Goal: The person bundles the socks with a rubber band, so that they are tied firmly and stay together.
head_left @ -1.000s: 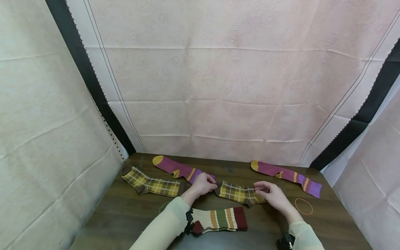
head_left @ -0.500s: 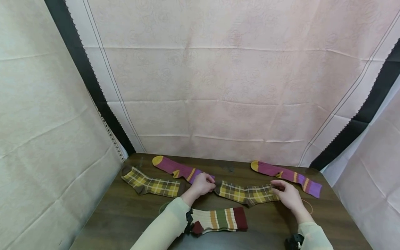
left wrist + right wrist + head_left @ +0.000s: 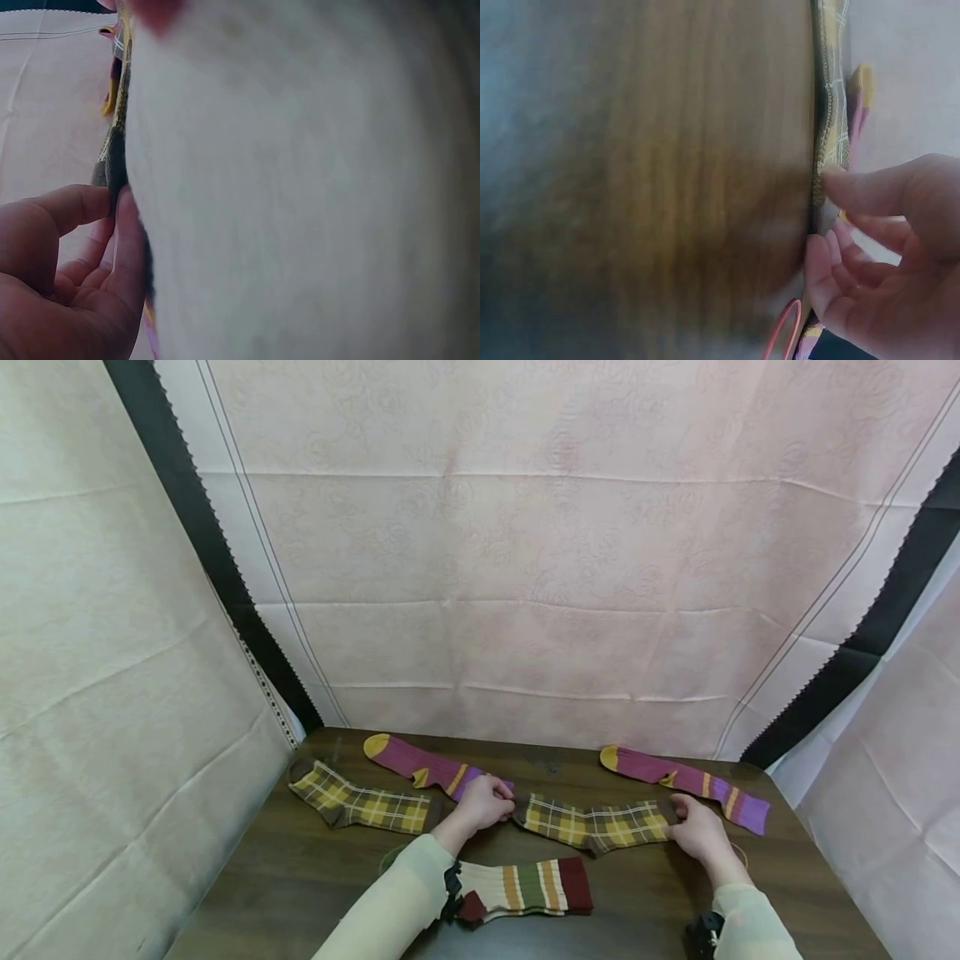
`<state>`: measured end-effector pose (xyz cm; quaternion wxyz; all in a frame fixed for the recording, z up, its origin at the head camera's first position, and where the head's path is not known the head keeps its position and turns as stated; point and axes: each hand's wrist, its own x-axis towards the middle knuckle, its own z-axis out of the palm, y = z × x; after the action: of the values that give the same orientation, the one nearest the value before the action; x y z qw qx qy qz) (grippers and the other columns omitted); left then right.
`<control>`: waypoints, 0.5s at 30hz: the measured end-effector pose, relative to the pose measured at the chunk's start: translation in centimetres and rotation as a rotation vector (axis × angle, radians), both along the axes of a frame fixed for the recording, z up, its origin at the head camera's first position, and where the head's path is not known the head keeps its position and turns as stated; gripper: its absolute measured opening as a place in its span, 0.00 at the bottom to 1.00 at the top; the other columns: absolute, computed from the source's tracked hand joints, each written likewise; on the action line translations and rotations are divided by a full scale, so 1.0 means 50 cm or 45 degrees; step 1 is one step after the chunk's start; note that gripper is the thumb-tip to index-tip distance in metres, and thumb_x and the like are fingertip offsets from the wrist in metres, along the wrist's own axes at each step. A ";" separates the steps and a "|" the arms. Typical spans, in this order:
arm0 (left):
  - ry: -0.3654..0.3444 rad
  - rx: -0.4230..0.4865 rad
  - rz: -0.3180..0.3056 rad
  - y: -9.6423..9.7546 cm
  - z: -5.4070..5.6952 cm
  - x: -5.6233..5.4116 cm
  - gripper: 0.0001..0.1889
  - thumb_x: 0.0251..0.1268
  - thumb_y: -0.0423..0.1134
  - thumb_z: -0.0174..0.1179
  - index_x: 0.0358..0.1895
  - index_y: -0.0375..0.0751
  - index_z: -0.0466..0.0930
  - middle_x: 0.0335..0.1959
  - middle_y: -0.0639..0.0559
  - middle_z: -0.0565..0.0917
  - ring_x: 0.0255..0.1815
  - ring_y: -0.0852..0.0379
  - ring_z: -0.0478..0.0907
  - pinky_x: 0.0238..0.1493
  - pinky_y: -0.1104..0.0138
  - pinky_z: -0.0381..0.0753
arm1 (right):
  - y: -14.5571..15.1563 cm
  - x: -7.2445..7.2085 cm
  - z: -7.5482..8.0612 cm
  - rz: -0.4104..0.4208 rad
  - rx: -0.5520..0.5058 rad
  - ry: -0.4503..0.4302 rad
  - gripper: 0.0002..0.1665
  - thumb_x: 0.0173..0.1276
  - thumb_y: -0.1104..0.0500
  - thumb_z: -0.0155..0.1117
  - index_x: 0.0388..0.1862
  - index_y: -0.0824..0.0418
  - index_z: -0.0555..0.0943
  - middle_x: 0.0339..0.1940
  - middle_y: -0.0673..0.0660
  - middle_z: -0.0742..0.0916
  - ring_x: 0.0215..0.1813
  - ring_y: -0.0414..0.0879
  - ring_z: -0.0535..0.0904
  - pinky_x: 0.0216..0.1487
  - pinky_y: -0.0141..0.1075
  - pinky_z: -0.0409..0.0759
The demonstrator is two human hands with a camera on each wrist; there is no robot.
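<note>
A yellow-and-brown plaid sock (image 3: pixel 592 824) lies flat near the middle of the table, toe to the left. My left hand (image 3: pixel 483 803) pinches its dark toe between thumb and fingers, as the left wrist view shows at the toe (image 3: pixel 116 161). At the cuff end, my right hand (image 3: pixel 699 831) holds the sock's edge with thumb and bent fingers. In the right wrist view the thumb (image 3: pixel 870 191) lies on the plaid fabric (image 3: pixel 834 97). A matching plaid sock (image 3: pixel 367 804) lies to the left, its cuff partly behind my left forearm.
Two purple socks with yellow toes, one at left (image 3: pixel 420 762) and one at right (image 3: pixel 690 781), lie along the back. A striped cream, green and maroon sock bundle (image 3: pixel 532 887) lies in front. An orange rubber band (image 3: pixel 784 330) is near my right hand. Cloth walls (image 3: pixel 525 610) surround the table.
My right hand has moved right along the plaid sock, from its middle to the cuff, uncovering the leg part. My left hand has stayed at the toe.
</note>
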<state>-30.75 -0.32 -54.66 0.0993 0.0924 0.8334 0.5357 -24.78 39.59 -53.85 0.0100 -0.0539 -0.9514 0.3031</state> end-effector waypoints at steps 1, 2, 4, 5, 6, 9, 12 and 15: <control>-0.003 0.003 0.001 0.000 0.001 0.001 0.04 0.67 0.26 0.70 0.38 0.35 0.83 0.30 0.50 0.83 0.26 0.56 0.85 0.33 0.63 0.88 | 0.004 -0.005 -0.008 -0.024 0.022 0.006 0.41 0.62 0.62 0.77 0.69 0.79 0.71 0.55 0.79 0.84 0.59 0.75 0.79 0.60 0.64 0.77; -0.005 0.005 0.001 0.000 0.001 0.002 0.04 0.68 0.26 0.70 0.38 0.35 0.83 0.30 0.50 0.83 0.26 0.55 0.85 0.33 0.63 0.88 | 0.007 -0.009 -0.010 -0.035 0.028 -0.012 0.42 0.61 0.61 0.77 0.69 0.80 0.71 0.54 0.79 0.84 0.58 0.75 0.79 0.60 0.63 0.77; 0.003 0.005 -0.004 -0.001 0.001 0.004 0.05 0.67 0.25 0.70 0.37 0.35 0.83 0.29 0.50 0.83 0.26 0.54 0.85 0.33 0.63 0.88 | 0.019 -0.016 -0.018 -0.050 0.037 -0.041 0.42 0.60 0.58 0.79 0.66 0.80 0.73 0.51 0.77 0.85 0.55 0.73 0.81 0.57 0.61 0.79; 0.007 0.004 -0.006 -0.001 0.001 0.004 0.05 0.67 0.25 0.70 0.37 0.35 0.83 0.29 0.49 0.83 0.26 0.54 0.85 0.33 0.63 0.88 | 0.023 -0.020 -0.022 -0.076 0.037 -0.058 0.42 0.59 0.57 0.80 0.65 0.79 0.74 0.50 0.75 0.86 0.54 0.71 0.81 0.56 0.59 0.80; 0.013 -0.001 -0.007 -0.001 0.000 0.004 0.05 0.67 0.25 0.70 0.37 0.35 0.83 0.28 0.50 0.83 0.26 0.54 0.85 0.33 0.63 0.88 | 0.026 -0.025 -0.027 -0.092 0.043 -0.077 0.41 0.58 0.57 0.79 0.64 0.79 0.75 0.50 0.75 0.86 0.53 0.69 0.82 0.56 0.57 0.80; 0.017 -0.021 -0.010 0.000 -0.003 0.001 0.05 0.67 0.26 0.71 0.37 0.36 0.83 0.28 0.50 0.83 0.26 0.54 0.85 0.33 0.62 0.88 | 0.032 -0.039 -0.035 -0.107 0.052 -0.148 0.40 0.56 0.57 0.76 0.63 0.79 0.75 0.55 0.78 0.84 0.54 0.70 0.80 0.57 0.58 0.79; 0.010 -0.025 -0.010 0.000 -0.005 -0.002 0.06 0.67 0.27 0.71 0.37 0.36 0.83 0.28 0.50 0.83 0.25 0.55 0.85 0.33 0.62 0.88 | 0.018 -0.039 -0.022 -0.122 0.056 -0.204 0.39 0.55 0.60 0.72 0.63 0.79 0.74 0.61 0.83 0.79 0.56 0.71 0.77 0.60 0.60 0.77; -0.022 -0.002 -0.018 -0.001 -0.006 -0.005 0.06 0.67 0.28 0.71 0.39 0.36 0.83 0.30 0.50 0.84 0.26 0.55 0.85 0.34 0.61 0.89 | -0.003 -0.022 0.006 -0.130 0.037 -0.223 0.37 0.57 0.61 0.71 0.62 0.81 0.72 0.61 0.84 0.77 0.58 0.74 0.76 0.63 0.62 0.75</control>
<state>-30.99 -0.39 -54.95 0.1102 0.0937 0.8323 0.5351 -25.89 39.43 -53.57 -0.0570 -0.1283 -0.9489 0.2826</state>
